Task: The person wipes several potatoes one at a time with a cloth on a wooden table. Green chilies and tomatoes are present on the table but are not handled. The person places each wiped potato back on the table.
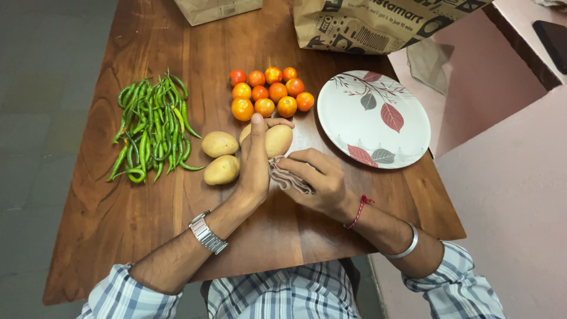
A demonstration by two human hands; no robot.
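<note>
My left hand (pixel 255 160) grips a pale yellow potato (pixel 277 140) above the wooden table (pixel 142 207), thumb pointing up beside it. My right hand (pixel 316 177) holds a small pinkish cloth (pixel 286 177) bunched against the potato's lower side. Two more potatoes (pixel 220 156) lie just left of my left hand. A cluster of several orange-red tomatoes (pixel 270 92) sits right behind the held potato. A heap of green chillies (pixel 152 127) lies further left.
A white round plate (pixel 373 118) with red and grey leaf prints sits at the right, near the table's edge. Two brown paper bags (pixel 366 23) stand at the far side. A pink wall ledge borders the table on the right.
</note>
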